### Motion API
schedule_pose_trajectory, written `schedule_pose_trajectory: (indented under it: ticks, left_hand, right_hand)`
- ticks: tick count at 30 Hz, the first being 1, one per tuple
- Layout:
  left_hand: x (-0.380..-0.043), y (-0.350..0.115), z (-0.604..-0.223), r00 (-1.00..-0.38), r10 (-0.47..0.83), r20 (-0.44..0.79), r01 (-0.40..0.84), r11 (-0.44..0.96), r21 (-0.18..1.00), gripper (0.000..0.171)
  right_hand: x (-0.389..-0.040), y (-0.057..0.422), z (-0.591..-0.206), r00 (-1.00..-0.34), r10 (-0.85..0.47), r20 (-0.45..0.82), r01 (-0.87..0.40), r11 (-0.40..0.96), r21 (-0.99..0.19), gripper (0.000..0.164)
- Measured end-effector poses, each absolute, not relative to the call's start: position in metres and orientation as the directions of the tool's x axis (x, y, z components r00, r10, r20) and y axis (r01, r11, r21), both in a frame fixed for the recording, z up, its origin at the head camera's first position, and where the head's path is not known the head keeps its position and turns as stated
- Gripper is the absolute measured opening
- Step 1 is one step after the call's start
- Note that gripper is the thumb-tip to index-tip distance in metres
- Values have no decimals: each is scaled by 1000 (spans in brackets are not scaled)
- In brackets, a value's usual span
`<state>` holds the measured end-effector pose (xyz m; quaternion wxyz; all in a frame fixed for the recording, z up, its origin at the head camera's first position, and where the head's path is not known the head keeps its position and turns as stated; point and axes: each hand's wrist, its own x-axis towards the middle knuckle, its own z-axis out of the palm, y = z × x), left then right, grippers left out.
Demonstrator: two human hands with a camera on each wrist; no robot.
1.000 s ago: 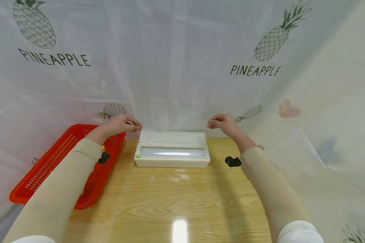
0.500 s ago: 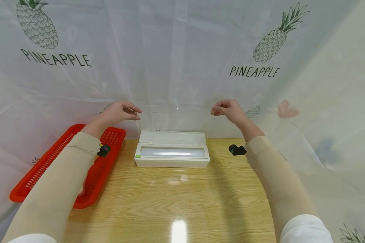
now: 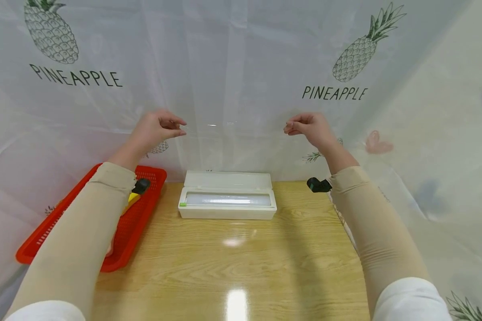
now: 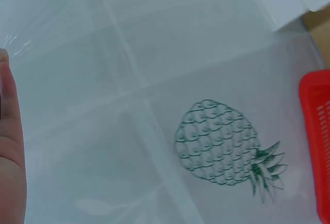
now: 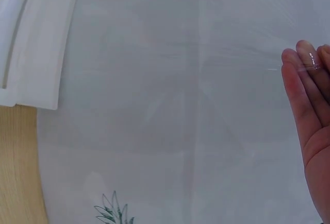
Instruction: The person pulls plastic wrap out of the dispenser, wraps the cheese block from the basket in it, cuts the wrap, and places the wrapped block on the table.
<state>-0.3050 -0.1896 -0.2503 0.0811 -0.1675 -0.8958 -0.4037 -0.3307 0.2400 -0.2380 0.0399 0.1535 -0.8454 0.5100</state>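
Note:
A white cling film dispenser (image 3: 227, 213) sits at the far edge of the table, its lid (image 3: 227, 180) tipped up and back. Inside its window lies a shiny roll (image 3: 227, 200). Clear cling film (image 3: 211, 125), seen mostly by its glints, stretches between my two raised hands above the box. My left hand (image 3: 158, 127) pinches one corner between thumb and fingers; creases in the film (image 4: 19, 48) fan out from the fingertip in the left wrist view. The opposite corner is pinched by my right hand (image 3: 311, 128), and film glistens across its fingers (image 5: 304, 69) in the right wrist view.
On the left of the wooden table (image 3: 233, 258) stands a red slotted basket (image 3: 142, 227), partly behind my left forearm. A yellow item (image 3: 133, 199) shows inside it. A pineapple-print curtain (image 3: 233, 67) hangs close behind the box.
Both hands have risen well above the dispenser and drifted slightly apart, drawing the film upward between them. The box and basket have stayed in place.

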Motion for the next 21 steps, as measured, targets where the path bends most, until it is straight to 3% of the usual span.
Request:
schedule_pose_trajectory:
  ticks: [8,16,21]
  left_hand:
    - [-287,-185,-236,-905,200,375,417,591,690,29]
    - [-252,-182,-233,-819,237,523,556,556,618,19]
    - [-223,-183,-239,-834,194,516,536,502,679,29]
  right_hand:
    - [-308,244,-220,-932,-221,287,-355,410,-840,30]
    - [-270,252,-217,-915,-228,334,-398,370,-840,17]
    - [-238,256,-223,-892,-260,371,-446,359,-820,17]
